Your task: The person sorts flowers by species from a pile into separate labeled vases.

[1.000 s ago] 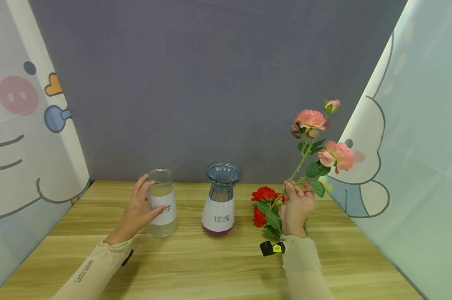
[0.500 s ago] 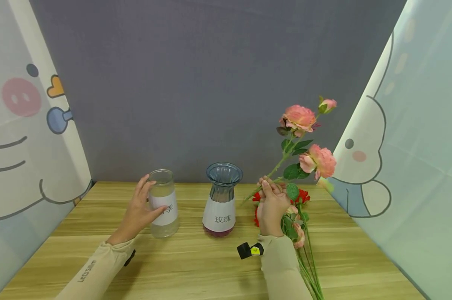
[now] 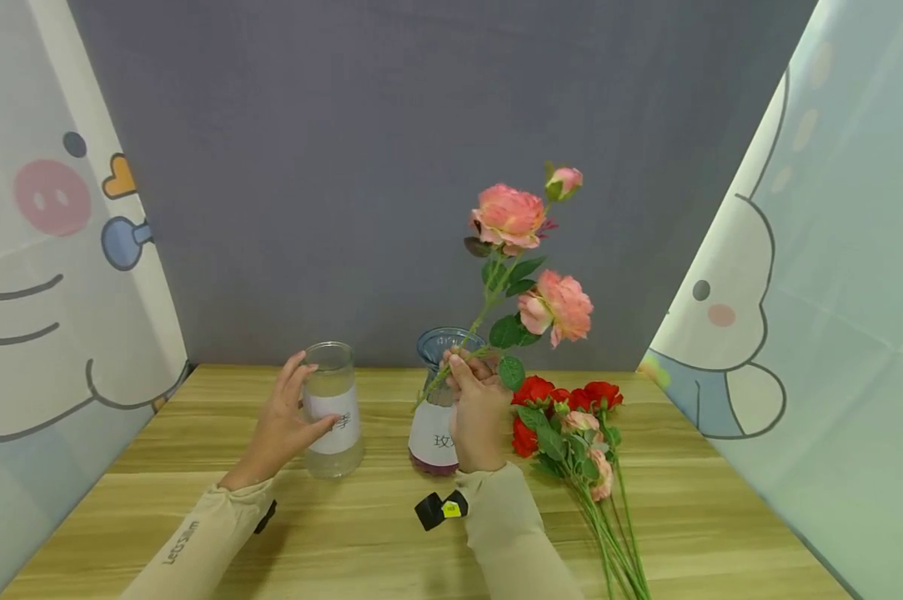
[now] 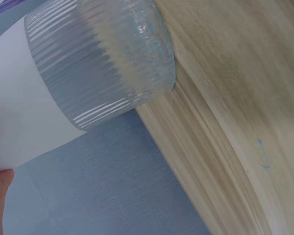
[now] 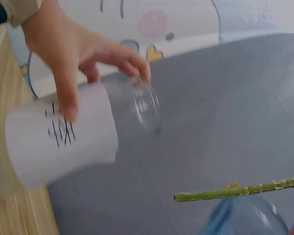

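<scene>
My left hand (image 3: pixel 278 425) holds a clear ribbed glass vase (image 3: pixel 334 462) by its side, thumb across the white paper label and fingers near the rim. In the right wrist view that thumb lies on the label's writing. My right hand (image 3: pixel 483 417) pinches the stem (image 5: pixel 235 192) of an artificial pink flower spray (image 3: pixel 509 214), which leans up to the right with two blooms and a bud. The stem's cut end points left. Behind the right hand stands a blue flared glass vase (image 3: pixel 428 429), labelled too and partly hidden by the hand.
Several red artificial flowers (image 3: pixel 534 390) and smaller pink ones (image 3: pixel 601 475) lie on the wooden table (image 3: pixel 691 500) at the right, stems toward the front. A grey backdrop (image 3: pixel 346 167) rises behind the table, with cartoon-printed curtains (image 3: pixel 841 250) at both sides.
My right hand has carried the pink flower spray leftward from above the lying flowers to in front of the blue vase. The left hand has stayed at the clear vase.
</scene>
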### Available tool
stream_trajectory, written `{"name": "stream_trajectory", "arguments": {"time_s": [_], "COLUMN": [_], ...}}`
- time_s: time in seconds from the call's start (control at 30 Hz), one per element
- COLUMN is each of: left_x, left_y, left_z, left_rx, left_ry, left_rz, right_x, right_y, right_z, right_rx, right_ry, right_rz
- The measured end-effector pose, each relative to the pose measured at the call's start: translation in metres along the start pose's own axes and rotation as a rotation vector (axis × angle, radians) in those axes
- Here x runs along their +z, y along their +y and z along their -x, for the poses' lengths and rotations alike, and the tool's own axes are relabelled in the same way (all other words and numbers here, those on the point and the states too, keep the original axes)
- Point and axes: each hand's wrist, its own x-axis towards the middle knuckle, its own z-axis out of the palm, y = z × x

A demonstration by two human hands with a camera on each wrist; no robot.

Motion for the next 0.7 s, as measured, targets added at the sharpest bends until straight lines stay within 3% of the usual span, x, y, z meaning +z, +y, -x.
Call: {"name": "stream_trajectory", "arguments": {"time_s": [0.2, 0.4, 0.7], "left_x": [0.002, 0.002, 0.003], "left_y": [0.000, 0.000, 0.000], "left_z": [0.001, 0.001, 0.001], "left_rx": [0.010, 0.013, 0.031], "left_ry": [-0.004, -0.002, 0.001], "left_rz": [-0.013, 0.001, 0.033], "right_x": [0.037, 0.068, 0.091], "right_y": [0.010, 0.019, 0.023], "right_z": [0.000, -0.010, -0.032], "right_rx": [0.008, 0.024, -0.044], "right_ry": [-0.082, -0.079, -0.133], "right_rz": [-0.026, 0.067, 0.133]}}
